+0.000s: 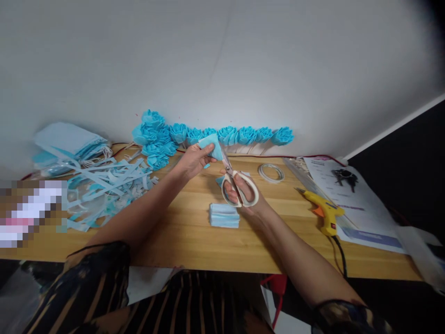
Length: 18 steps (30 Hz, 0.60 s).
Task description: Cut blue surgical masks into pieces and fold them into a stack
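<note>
Between the thumb and fingers of my left hand point(196, 160) is a light blue fabric piece point(211, 144), held up above the table. My right hand point(248, 192) grips a pair of white-handled scissors point(255, 198) by its loops. The scissor blades point up and lie against the right edge of the blue piece. Just below my right hand, a stack of folded pale blue pieces point(224, 216) rests on the wooden table point(174, 232). Another bit of blue fabric point(219, 181) lies behind the scissors, partly hidden.
Several blue fabric flowers point(246, 135) line the wall. On the left are a heap of cut strips point(104, 185) and a pile of face masks point(69, 141). To the right lie a tape roll point(271, 179), a yellow glue gun point(327, 213), keys point(345, 177) and papers point(361, 218).
</note>
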Each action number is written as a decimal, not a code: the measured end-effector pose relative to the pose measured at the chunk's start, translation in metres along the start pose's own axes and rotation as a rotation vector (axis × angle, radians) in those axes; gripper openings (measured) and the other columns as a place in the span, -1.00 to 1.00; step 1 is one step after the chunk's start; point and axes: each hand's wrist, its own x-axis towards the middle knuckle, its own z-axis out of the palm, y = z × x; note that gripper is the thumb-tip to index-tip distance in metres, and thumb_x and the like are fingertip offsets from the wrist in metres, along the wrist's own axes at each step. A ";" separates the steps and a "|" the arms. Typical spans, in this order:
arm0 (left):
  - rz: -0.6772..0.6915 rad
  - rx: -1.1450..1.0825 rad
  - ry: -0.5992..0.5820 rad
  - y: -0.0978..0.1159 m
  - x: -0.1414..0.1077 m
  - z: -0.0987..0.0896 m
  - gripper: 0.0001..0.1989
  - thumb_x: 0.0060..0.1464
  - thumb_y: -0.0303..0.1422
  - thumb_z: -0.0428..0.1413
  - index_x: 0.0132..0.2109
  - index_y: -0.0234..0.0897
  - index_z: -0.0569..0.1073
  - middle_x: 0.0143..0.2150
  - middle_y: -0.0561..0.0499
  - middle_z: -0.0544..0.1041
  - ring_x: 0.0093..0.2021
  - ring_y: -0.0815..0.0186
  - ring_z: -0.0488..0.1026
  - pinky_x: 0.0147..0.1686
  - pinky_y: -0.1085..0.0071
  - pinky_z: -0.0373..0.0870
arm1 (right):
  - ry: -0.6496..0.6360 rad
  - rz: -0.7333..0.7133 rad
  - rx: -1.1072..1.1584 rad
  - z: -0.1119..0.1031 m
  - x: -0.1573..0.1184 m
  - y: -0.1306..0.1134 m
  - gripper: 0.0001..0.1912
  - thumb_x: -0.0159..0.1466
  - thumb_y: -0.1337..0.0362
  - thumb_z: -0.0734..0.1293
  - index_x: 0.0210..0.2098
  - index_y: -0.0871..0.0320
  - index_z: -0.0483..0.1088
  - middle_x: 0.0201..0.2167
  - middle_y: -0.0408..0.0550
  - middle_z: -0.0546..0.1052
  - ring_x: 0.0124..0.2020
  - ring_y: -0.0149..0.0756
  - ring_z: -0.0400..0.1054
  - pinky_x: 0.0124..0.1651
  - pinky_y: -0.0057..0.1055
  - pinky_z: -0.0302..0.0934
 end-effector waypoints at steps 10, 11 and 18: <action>0.059 0.028 -0.053 0.001 0.000 0.001 -0.64 -0.19 -0.28 0.48 -0.32 -0.39 0.53 -0.46 0.08 0.58 -0.49 0.43 0.51 -0.51 0.54 0.45 | -0.072 -0.001 0.047 0.001 -0.001 -0.001 -0.57 0.23 -0.06 0.43 -0.07 0.10 0.43 -0.45 -0.16 0.40 -0.54 -0.45 0.17 -0.53 -0.48 0.06; 0.055 0.039 -0.052 0.001 -0.001 0.002 -0.65 -0.17 -0.30 0.47 -0.32 -0.39 0.53 -0.46 0.08 0.58 -0.49 0.43 0.51 -0.51 0.54 0.44 | -0.073 0.003 0.045 0.001 -0.001 -0.001 -0.56 0.24 -0.06 0.43 -0.06 0.10 0.42 -0.44 -0.16 0.40 -0.54 -0.44 0.17 -0.53 -0.48 0.06; 0.023 0.058 -0.066 -0.008 -0.005 0.007 -0.62 -0.23 -0.30 0.49 -0.33 -0.40 0.53 -0.43 0.05 0.60 -0.48 0.42 0.52 -0.48 0.53 0.47 | -0.052 -0.013 0.059 0.000 -0.001 -0.003 -0.56 0.23 -0.09 0.42 -0.10 0.09 0.40 -0.48 -0.18 0.38 -0.53 -0.42 0.18 -0.51 -0.46 0.08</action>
